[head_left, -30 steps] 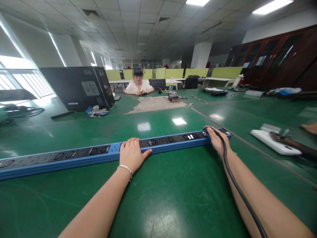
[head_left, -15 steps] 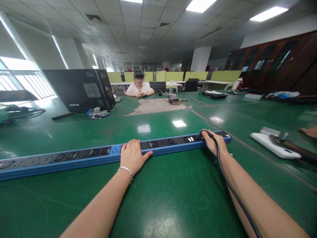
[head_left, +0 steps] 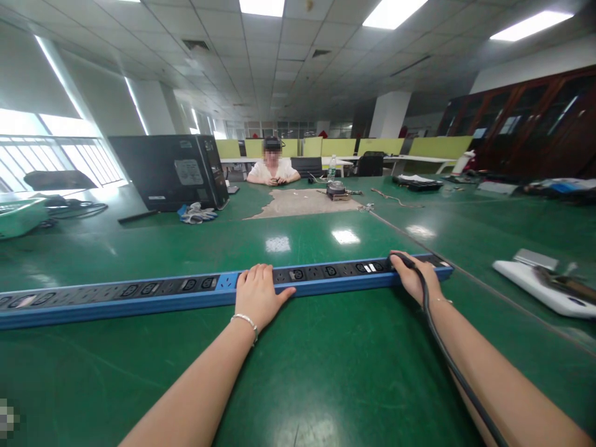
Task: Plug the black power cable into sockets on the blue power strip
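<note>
A long blue power strip with black sockets lies across the green table, running out of view at the left. My left hand is laid over its middle, just right of a blue socket, fingers across the top and thumb along the near side. Toward the strip's right end, my right hand grips a black power plug at a socket; how deep it sits is hidden. From the plug a black cable runs down along my right forearm.
A black computer case stands at the back left, with gloves beside it. Across the table sits a person. A white device lies at the right, a green basket at the left, and a bottle farther back.
The whole view has shifted a little, so everything appears farther right. Both hands keep their places on the power strip, the right still holding the plug.
</note>
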Demonstrator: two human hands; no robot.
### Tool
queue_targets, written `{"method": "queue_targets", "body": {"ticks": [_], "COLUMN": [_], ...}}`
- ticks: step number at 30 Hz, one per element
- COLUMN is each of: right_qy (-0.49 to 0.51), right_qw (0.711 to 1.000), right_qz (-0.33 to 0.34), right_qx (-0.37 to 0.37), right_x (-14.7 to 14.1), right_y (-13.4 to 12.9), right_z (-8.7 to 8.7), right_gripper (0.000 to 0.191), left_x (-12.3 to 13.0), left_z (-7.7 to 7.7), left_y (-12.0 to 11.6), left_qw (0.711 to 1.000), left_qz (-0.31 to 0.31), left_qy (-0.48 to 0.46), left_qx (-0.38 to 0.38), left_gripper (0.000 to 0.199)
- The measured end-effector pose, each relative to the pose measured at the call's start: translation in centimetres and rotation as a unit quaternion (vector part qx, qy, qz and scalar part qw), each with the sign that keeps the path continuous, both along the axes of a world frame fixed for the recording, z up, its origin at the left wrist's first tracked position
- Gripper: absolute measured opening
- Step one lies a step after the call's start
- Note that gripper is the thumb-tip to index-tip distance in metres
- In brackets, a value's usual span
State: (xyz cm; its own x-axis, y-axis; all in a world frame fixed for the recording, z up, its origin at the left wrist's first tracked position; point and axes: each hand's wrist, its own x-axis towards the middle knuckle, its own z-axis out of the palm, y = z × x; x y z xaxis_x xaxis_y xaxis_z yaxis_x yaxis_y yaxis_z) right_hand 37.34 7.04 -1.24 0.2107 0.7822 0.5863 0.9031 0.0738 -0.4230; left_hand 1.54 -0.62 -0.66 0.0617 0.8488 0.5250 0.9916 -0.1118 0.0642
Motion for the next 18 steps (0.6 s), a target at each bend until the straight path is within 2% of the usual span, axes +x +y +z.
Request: {"method": "queue_targets", "body": {"ticks": [5, 11, 18], "right_qy": [0.023, 0.0, -0.013], "right_qw": [0.999, 1.0, 1.0], "right_qz": [-0.014, -0.007, 0.0], "right_qx": [0.023, 0.013, 0.022], "right_x": [-1.2, -0.6, -0.5], "right_y": [-0.5, -0.6, -0.8], "right_z": [-0.7, -1.5, -1.5], "right_gripper": [0.039, 0.045, 0.042], "left_x": [0.1, 0.1, 0.1], "left_z": [0.1, 0.2, 0.2], "left_y": [0.0, -0.1, -0.1], "left_qw": [1.0, 1.0, 1.0], "left_qz": [0.007, 0.006, 0.004], "left_qy": [-0.003, -0.004, -0.013], "left_qx": [-0.005, -0.008, -0.014], "left_gripper": [0.064, 0.065, 0.064]}}
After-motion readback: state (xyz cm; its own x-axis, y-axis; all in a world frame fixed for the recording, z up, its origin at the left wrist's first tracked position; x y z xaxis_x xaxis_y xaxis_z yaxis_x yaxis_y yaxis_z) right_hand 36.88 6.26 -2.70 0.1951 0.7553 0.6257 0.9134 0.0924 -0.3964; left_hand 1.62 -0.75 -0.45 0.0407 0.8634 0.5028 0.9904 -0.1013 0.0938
